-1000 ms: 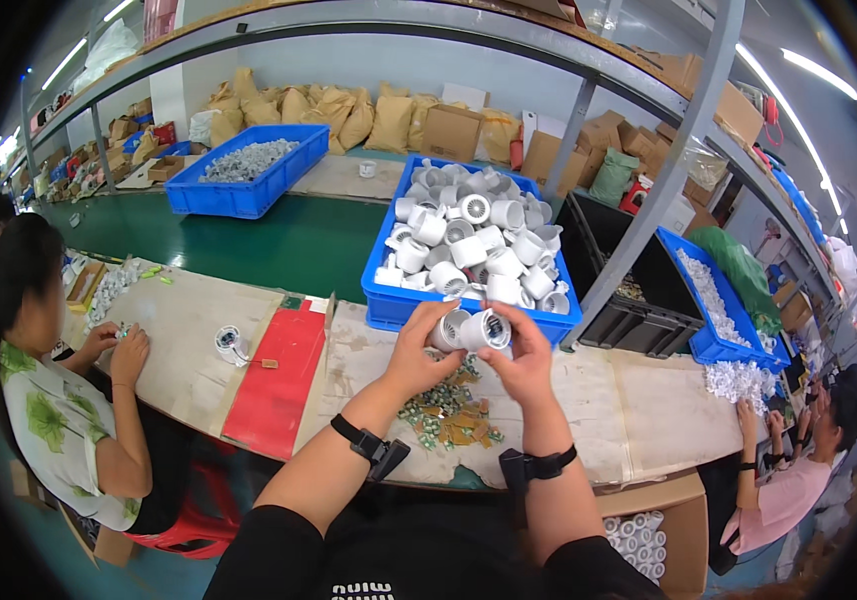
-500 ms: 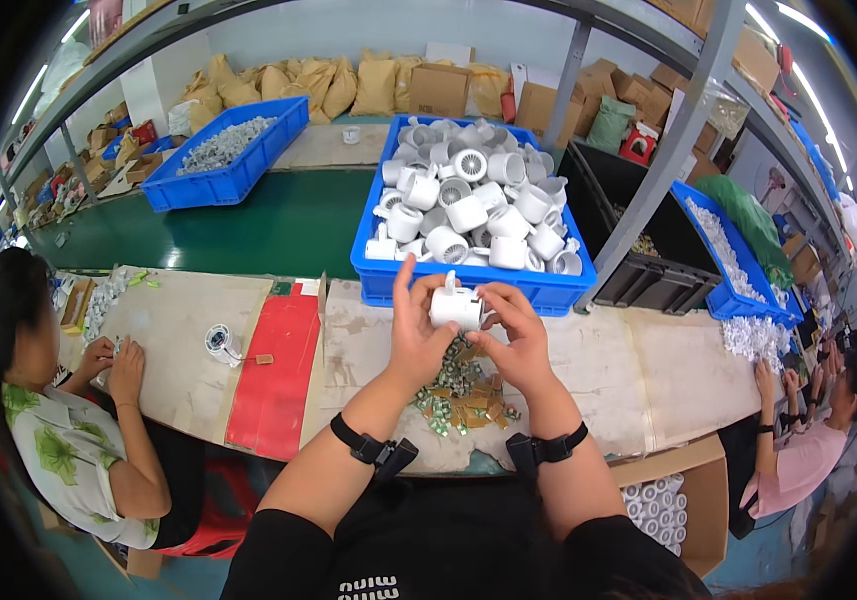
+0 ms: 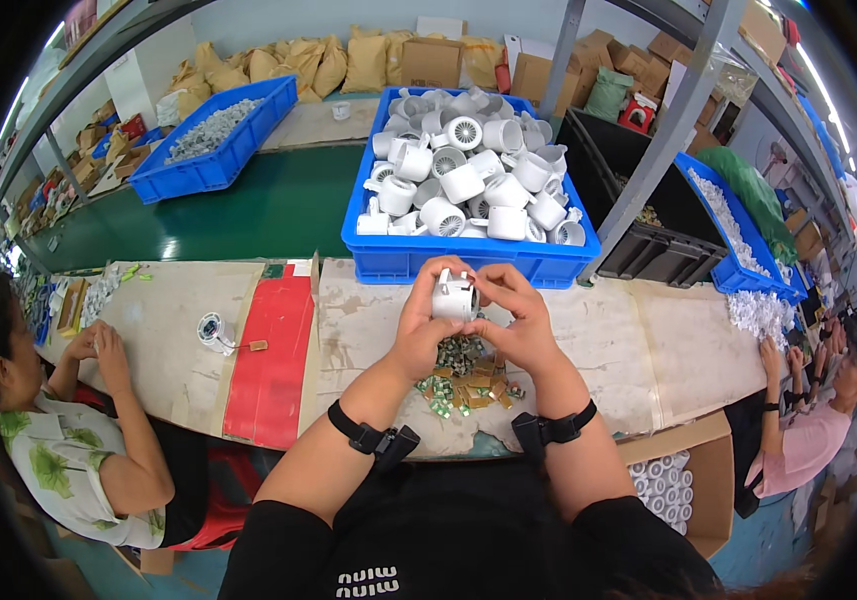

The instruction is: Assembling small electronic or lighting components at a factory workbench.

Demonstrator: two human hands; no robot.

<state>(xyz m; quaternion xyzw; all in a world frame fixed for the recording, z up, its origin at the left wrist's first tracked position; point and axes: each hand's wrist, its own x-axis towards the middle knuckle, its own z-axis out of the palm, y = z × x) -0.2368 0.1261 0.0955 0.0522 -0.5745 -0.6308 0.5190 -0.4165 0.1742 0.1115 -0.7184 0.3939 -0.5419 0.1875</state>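
Between my two hands, above the pile on the worktable, is a white cup-shaped plastic housing (image 3: 454, 298) with a small loop on it. My left hand (image 3: 416, 335) is closed round its left side, thumb across the lower front. The fingers and thumb of my right hand (image 3: 517, 318) press on its right side. A small dark reddish bit shows by the right fingertips, too small to name. Below my hands lies a heap of small green circuit boards (image 3: 442, 395) mixed with brown pieces (image 3: 479, 390).
Beyond my hands stands a blue crate (image 3: 469, 265) piled with similar white housings; a black crate (image 3: 654, 255) is on its right. A red sheet (image 3: 271, 360) and a round white part with a wire (image 3: 216, 333) lie left. Co-workers sit either side. An open carton (image 3: 709, 490) holds white parts.
The housing has turned in my hands, and its loop shows differently. My left index finger has folded down over it. The whole view has shifted slightly.
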